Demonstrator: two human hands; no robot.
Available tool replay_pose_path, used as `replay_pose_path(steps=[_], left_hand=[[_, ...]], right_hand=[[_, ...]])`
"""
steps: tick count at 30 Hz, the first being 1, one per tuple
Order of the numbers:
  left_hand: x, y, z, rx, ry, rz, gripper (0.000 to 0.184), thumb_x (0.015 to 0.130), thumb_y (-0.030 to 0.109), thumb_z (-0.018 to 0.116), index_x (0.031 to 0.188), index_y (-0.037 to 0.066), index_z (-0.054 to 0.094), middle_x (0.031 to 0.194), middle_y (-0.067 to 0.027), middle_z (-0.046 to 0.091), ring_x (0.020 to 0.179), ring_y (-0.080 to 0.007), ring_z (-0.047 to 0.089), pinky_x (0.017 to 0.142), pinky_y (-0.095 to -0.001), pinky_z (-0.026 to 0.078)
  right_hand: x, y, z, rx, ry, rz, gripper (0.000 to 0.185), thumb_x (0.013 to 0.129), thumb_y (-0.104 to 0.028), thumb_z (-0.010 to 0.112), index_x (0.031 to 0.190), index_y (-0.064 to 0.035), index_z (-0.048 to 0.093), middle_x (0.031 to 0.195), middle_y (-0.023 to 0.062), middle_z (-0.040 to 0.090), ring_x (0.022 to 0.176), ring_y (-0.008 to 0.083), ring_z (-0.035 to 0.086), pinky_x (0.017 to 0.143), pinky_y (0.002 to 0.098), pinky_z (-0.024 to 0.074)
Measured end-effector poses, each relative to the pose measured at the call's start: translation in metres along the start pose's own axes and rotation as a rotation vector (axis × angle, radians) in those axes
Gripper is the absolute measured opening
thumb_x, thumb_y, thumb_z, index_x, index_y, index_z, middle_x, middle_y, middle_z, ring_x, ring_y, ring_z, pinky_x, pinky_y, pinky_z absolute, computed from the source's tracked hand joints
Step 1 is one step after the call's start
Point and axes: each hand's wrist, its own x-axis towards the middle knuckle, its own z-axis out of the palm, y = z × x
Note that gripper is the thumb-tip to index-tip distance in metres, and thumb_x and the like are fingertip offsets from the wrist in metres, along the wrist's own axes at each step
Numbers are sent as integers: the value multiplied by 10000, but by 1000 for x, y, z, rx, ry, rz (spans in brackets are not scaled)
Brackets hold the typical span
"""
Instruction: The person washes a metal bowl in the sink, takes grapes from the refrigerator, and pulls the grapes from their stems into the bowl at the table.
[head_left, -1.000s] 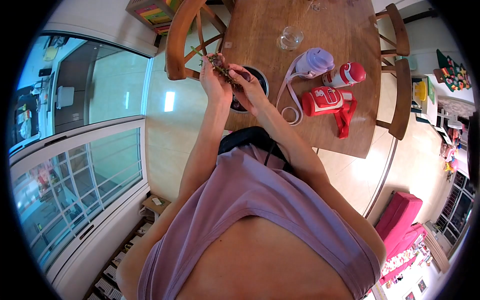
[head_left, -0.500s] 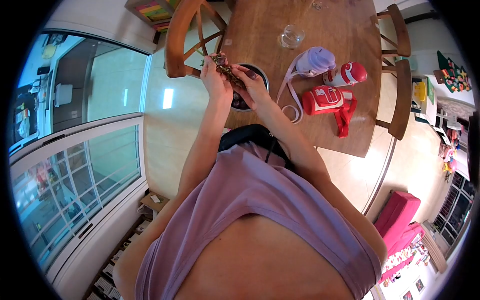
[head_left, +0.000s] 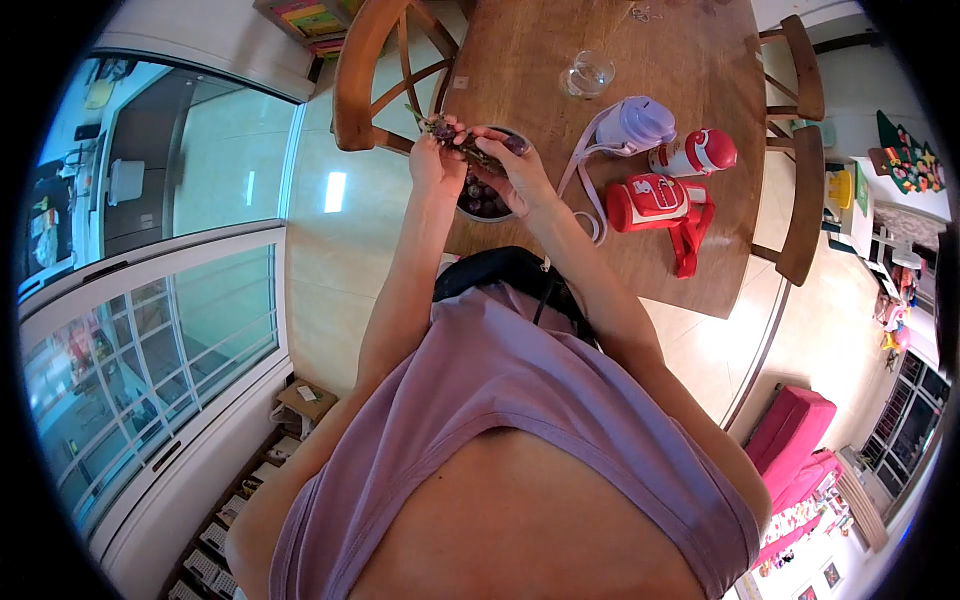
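My left hand (head_left: 436, 168) is closed around a grape stem (head_left: 466, 148), a thin brownish-green branching stalk with a few dark grapes at its left end. Close beside it, my right hand (head_left: 522, 182) is pinched at the stalk's right side, with a dark purple grape (head_left: 516, 145) at its fingertips. Both hands are above a round metal-rimmed bowl (head_left: 482, 219). Dark grapes (head_left: 485, 198) lie in this bowl, partly hidden by my hands.
On the wooden table (head_left: 530, 50) stand a clear glass (head_left: 587, 75), a lilac cup (head_left: 636, 127) with a strap, a red-and-white bottle (head_left: 694, 153) and a red pouch (head_left: 648, 203). Wooden chairs (head_left: 352, 80) flank the table. A glass-paned door is at left.
My right hand has shifted slightly right and turned, with the grape at its fingertips. More grapes in the bowl now show between my wrists.
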Motion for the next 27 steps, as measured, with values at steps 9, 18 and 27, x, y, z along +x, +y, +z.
replay_pose_path(steps=[9,18,27], left_hand=[[6,3,-16,-387,-125,-340,138,895,17,329,944,30,457,823,-119,533,753,-224,490,630,-299,429],[-7,1,-7,-29,-177,-123,169,964,145,346,922,41,472,791,-104,533,714,-202,499,592,-273,418],[4,-34,-88,102,58,-143,197,980,239,375,916,72,457,803,-81,535,702,-184,496,605,-279,427]], right_hand=[[0,-11,-13,-26,-100,36,130,854,-51,589,983,-42,609,966,56,625,873,164,625,777,307,555],[13,5,-28,-366,-185,-157,156,862,-55,584,1015,-30,587,969,42,615,878,119,605,768,237,512],[34,55,-78,-869,-106,-253,219,831,-116,641,1021,-10,608,920,56,647,807,119,595,740,241,473]])
